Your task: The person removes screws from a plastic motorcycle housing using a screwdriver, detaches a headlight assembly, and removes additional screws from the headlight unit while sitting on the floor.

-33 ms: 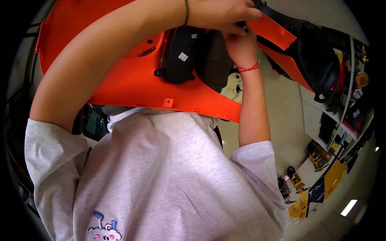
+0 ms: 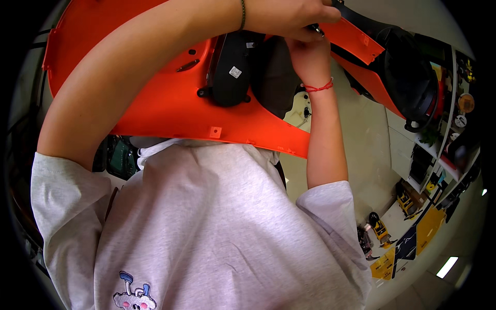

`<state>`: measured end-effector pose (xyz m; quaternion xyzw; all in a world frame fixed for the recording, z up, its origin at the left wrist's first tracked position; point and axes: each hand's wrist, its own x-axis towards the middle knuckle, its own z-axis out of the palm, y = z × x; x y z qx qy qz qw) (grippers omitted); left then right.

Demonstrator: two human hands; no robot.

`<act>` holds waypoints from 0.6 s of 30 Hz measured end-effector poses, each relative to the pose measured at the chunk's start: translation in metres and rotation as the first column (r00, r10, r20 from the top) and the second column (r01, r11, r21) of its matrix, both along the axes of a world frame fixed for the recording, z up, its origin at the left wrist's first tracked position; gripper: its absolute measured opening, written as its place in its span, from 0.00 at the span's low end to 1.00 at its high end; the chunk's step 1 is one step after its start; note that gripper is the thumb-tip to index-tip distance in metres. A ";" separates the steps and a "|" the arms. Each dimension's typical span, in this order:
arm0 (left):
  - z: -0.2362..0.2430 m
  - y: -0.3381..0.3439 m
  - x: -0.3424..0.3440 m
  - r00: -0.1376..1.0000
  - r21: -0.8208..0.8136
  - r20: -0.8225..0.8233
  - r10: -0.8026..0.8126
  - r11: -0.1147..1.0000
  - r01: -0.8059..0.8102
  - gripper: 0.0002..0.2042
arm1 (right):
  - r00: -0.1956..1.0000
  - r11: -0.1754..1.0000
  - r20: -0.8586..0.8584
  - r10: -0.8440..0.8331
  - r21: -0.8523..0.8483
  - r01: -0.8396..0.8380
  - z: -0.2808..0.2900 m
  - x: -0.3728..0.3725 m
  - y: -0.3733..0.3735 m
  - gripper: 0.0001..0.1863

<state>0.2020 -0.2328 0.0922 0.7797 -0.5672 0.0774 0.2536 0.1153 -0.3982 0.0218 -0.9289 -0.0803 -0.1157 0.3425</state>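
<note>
At the top, my left hand (image 2: 289, 15), with a dark braided cord at its wrist, is closed. Just below it is my right hand (image 2: 311, 51), wearing a red string; its fingers are curled and partly hidden behind the left. Between the two hands shows a small dark, shiny piece (image 2: 316, 30), too little of it visible to name. An orange strip (image 2: 356, 41) of plastic begins right beside the fingers. A large curved orange plastic panel (image 2: 170, 113) lies under my left forearm, and a black oblong housing (image 2: 230, 85) with a white label is mounted on it.
To the right stands a bulky black part (image 2: 408, 67) with orange sides. Farther right are shelves (image 2: 445, 134) with assorted items, yellow-and-black model machines (image 2: 380, 230) and yellow and dark blue boards (image 2: 408, 245). A green object (image 2: 122, 156) sits beyond the panel's lower left edge.
Both hands have shifted very slightly to the right, with the small dark piece between them. The orange panel has hardly changed position.
</note>
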 end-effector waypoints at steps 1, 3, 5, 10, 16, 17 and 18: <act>0.006 0.001 -0.001 0.999 -0.012 -0.016 0.041 0.999 -0.041 0.13 | 1.000 1.000 0.031 -0.003 0.004 0.002 0.002 0.001 0.005 0.13; 0.004 -0.014 -0.005 0.940 0.161 -0.190 0.283 0.953 -0.255 0.14 | 0.993 0.988 0.058 -0.100 0.123 0.092 -0.002 0.001 0.017 0.14; 0.003 -0.020 -0.005 0.853 0.160 -0.400 0.335 0.942 -0.294 0.16 | 0.972 0.970 0.120 -0.203 0.160 0.183 -0.009 0.004 0.019 0.12; 0.002 -0.009 0.004 0.689 0.004 -0.721 0.078 0.994 -0.108 0.16 | 0.906 0.902 0.026 -0.423 0.110 0.418 -0.009 -0.001 0.023 0.11; -0.003 -0.005 0.009 0.544 -0.039 -0.837 -0.057 0.998 0.045 0.12 | 0.914 0.926 0.179 -0.364 0.173 0.335 -0.014 -0.004 0.011 0.08; -0.012 -0.005 0.011 0.490 -0.107 -0.865 -0.110 0.994 0.033 0.12 | 0.925 0.937 0.171 -0.340 0.142 0.318 -0.012 -0.005 0.012 0.08; -0.028 -0.004 0.013 0.434 -0.173 -0.886 -0.163 0.985 0.017 0.11 | 0.931 0.931 0.129 -0.341 0.181 0.316 -0.012 -0.005 0.013 0.09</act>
